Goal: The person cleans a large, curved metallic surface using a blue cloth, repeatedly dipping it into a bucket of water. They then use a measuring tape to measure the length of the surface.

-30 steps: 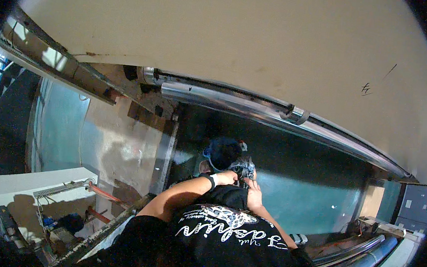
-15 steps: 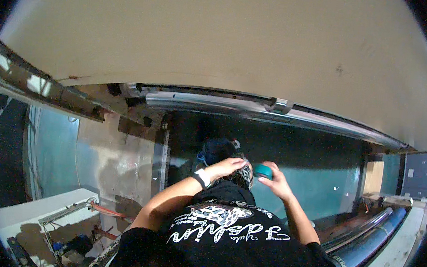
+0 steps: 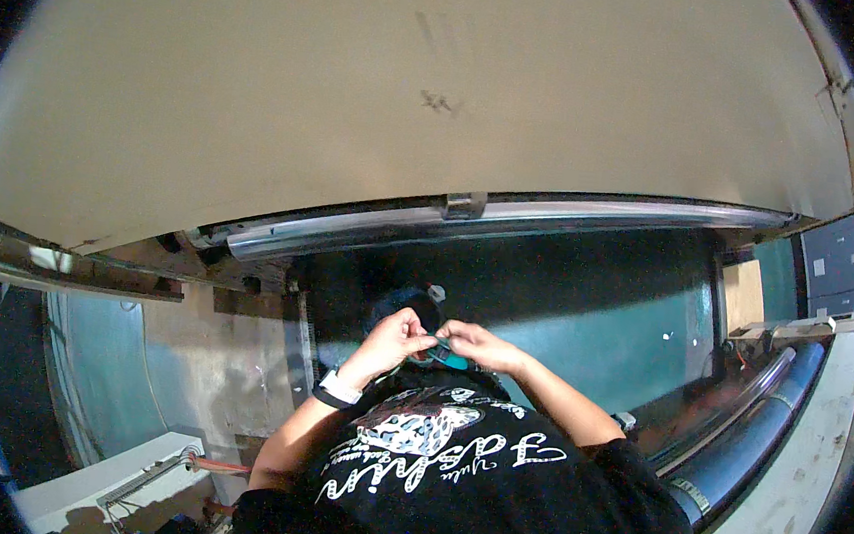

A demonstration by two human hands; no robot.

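My two hands meet in front of my black printed shirt. A small green roll, which looks like a roll of tape, hangs under the fingers of my right hand; that hand is closed on it. My left hand, with a white and black band at the wrist, has thumb and forefinger pinched together beside the roll. What lies in that pinch is too small to make out. Behind the hands is a dark rounded shape, partly covered by them.
A large beige panel spans the far side, with a long shiny metal roller along its lower edge. Blue and metal rollers lie at the right. A white frame with wires stands at the lower left. The floor is green.
My right hand has moved left with the green roll, up to my left hand. The left hand has gone from fingers stretched out to a pinch. The view has shifted and tilted.
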